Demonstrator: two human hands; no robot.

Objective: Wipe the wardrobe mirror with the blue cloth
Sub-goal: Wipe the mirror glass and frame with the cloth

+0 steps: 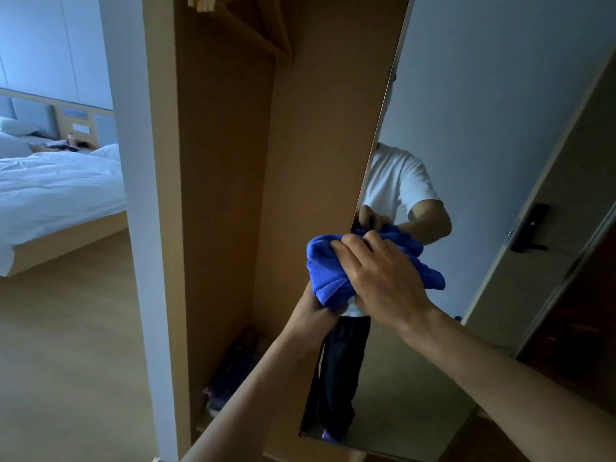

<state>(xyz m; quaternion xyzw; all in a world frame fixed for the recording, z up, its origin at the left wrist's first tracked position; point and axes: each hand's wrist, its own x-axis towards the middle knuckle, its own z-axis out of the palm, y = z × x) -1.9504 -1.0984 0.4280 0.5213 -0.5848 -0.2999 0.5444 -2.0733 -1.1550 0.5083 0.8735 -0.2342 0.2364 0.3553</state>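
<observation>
at the left edge of the wardrobe mirror, about mid-height, the blue cloth is held bunched between both hands. it is clamped from above by the right hand, whose fingers are curled down over the folds with the knuckles raised. the lower part of the bundle is gripped from beneath by the left hand; its fingers are mostly buried in the fabric, and only the wrist and heel of the hand are seen clearly. whether the cloth is pressed against the glass cannot be told.

a white t-shirt, dark trousers and the same blue bundle are reflected in the mirror, along with a pale wall. to the left of the mirror, the open wardrobe is seen as a tall brown compartment; wooden hangers are hung at its top, and some dark items, too dim to identify, are left on its floor. farther left, a bed with white bedding is set on a tan floor. at the far right, a door with a dark handle is visible.
</observation>
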